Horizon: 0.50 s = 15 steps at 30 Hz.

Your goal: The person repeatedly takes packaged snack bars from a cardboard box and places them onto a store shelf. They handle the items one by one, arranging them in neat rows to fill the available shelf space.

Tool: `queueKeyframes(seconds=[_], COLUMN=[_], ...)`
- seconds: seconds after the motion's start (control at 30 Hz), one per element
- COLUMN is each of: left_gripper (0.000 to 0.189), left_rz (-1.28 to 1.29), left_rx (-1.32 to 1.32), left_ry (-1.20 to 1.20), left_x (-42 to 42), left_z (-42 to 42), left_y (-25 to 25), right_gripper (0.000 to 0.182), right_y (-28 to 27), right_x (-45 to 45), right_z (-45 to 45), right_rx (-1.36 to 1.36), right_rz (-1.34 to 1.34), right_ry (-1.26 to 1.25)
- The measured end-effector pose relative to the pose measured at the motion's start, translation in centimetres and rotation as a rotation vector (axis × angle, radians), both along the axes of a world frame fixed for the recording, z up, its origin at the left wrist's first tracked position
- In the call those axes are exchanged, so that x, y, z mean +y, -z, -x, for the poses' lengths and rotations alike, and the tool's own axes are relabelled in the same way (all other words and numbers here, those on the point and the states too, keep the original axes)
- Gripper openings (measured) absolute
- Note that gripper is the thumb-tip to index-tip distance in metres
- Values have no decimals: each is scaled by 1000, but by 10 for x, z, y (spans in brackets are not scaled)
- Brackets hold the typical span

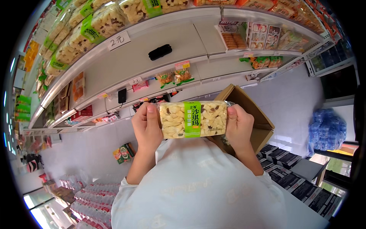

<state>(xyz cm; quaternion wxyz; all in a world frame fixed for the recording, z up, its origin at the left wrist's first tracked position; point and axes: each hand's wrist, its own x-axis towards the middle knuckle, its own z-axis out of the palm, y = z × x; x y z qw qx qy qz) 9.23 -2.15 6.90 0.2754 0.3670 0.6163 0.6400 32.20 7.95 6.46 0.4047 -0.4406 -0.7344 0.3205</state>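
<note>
A clear-wrapped sachima pastry block (174,121) with a green label band is stretched level between my two hands, in front of my chest. My left hand (147,126) grips its left end, thumb on top of the wrapper. At the other end my right hand (239,124) pinches the wrapper in the same way. Raisin-like dark bits show through the film. Behind my right hand stands an open cardboard box (254,111), its inside mostly hidden. Similar sachima packs (94,28) lie in a row on the upper shelf.
Store shelves (137,57) curve across the front, holding a black object (160,52), packaged biscuits (231,35) and small snack bags (183,75). Shrink-wrapped bottles (94,200) stand behind on the left. Dark cartons (297,180) and a blue bottle bundle (327,128) are at right.
</note>
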Motion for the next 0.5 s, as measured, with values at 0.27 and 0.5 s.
queueKeyframes(seconds=[0.27, 0.5], left_gripper=[37, 38], left_rz=[98, 38], left_rx=[-284, 201], left_ry=[-24, -83], left_x=[3, -6], left_z=[-12, -11], left_y=[-5, 6], right_gripper=[35, 44], right_y=[18, 26], right_x=[2, 2], right_z=[-16, -22], right_rx=[-44, 147], right_rz=[-355, -9], right_ry=[-57, -92])
